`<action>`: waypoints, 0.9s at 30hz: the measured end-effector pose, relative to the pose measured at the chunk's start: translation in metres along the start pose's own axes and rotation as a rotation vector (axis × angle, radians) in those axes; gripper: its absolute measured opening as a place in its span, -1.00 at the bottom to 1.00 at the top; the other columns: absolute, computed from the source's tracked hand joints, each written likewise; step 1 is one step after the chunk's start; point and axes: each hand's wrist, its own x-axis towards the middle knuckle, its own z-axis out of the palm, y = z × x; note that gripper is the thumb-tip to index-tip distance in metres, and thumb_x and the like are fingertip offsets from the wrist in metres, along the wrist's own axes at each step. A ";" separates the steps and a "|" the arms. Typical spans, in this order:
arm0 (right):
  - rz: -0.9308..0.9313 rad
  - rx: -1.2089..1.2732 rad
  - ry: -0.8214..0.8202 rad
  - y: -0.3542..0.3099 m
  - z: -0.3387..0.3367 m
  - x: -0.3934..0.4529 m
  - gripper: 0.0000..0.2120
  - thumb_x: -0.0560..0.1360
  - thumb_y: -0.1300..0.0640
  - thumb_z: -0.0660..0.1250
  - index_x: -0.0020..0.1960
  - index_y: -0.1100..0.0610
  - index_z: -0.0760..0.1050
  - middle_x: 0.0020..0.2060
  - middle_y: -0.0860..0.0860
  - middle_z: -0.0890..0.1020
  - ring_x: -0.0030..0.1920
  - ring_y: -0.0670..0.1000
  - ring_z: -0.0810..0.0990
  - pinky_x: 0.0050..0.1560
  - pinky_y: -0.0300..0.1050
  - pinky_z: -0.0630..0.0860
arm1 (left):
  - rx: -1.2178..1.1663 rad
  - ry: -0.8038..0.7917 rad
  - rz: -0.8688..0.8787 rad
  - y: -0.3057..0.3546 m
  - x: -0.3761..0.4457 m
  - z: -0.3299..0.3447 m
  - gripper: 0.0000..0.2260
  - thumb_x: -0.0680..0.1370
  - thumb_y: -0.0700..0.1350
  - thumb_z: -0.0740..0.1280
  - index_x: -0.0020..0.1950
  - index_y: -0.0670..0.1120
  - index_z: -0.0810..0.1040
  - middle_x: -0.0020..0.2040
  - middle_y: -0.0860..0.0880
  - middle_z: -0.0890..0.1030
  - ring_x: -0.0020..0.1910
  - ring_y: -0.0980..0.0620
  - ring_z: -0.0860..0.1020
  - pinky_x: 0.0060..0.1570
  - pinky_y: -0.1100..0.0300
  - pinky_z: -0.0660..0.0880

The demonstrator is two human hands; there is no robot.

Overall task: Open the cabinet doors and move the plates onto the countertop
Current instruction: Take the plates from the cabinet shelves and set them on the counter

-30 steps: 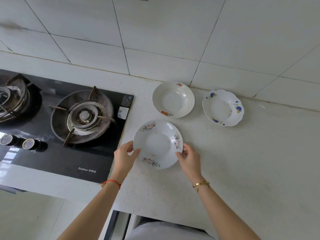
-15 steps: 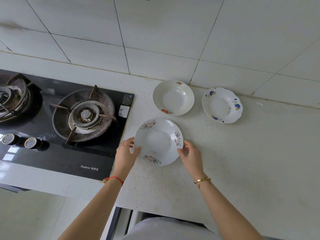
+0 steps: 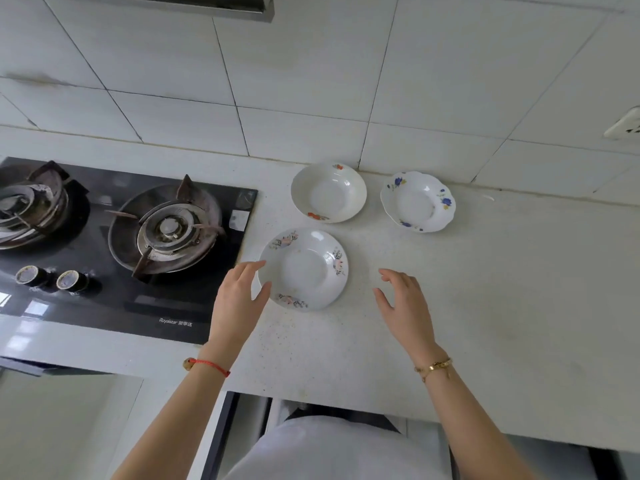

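Three white plates rest on the pale speckled countertop (image 3: 485, 306). The nearest plate (image 3: 304, 269) has pink flowers on its rim. Behind it sit a deeper plate with red flowers (image 3: 329, 192) and a scalloped plate with blue flowers (image 3: 417, 201), both close to the tiled wall. My left hand (image 3: 239, 299) hovers open at the pink plate's left rim, fingers spread, just overlapping the edge. My right hand (image 3: 407, 306) is open to the right of that plate, clear of it. Below the counter edge a dark cabinet opening (image 3: 311, 408) shows.
A black glass gas stove (image 3: 166, 306) with two burners and two knobs fills the left of the counter. A wall socket (image 3: 623, 124) sits at the far right on the tiles. A range hood edge (image 3: 173, 6) hangs above.
Both hands have let go of the pink-flowered plate, which now lies on the counter. The right hand has drawn away to the right; the left stays beside the rim.
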 end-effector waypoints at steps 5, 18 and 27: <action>-0.025 -0.003 0.079 0.011 -0.030 -0.036 -0.66 0.56 0.12 0.32 0.31 0.13 0.46 0.14 0.00 0.58 0.20 0.01 0.48 0.21 -0.07 0.50 | 0.041 0.050 0.106 0.019 -0.029 -0.009 -0.64 0.55 -0.11 0.38 0.34 -0.08 0.50 0.23 -0.01 0.56 0.21 -0.02 0.51 0.16 0.17 0.44; -0.051 0.031 0.104 0.077 -0.117 -0.144 -0.66 0.57 0.12 0.29 0.34 0.11 0.45 0.20 -0.02 0.57 0.27 -0.01 0.43 0.29 -0.12 0.41 | 0.026 0.152 0.152 0.106 -0.149 0.011 -0.69 0.54 -0.16 0.38 0.28 -0.09 0.55 0.19 -0.05 0.61 0.18 -0.07 0.54 0.20 0.05 0.48; -0.046 0.013 0.004 0.140 -0.174 -0.241 -0.65 0.59 0.10 0.27 0.37 0.08 0.43 0.23 -0.04 0.55 0.29 -0.02 0.41 0.31 -0.16 0.34 | -0.025 0.175 0.099 0.171 -0.284 0.039 -0.70 0.56 -0.17 0.35 0.29 -0.06 0.54 0.18 0.00 0.59 0.18 0.00 0.53 0.20 0.12 0.47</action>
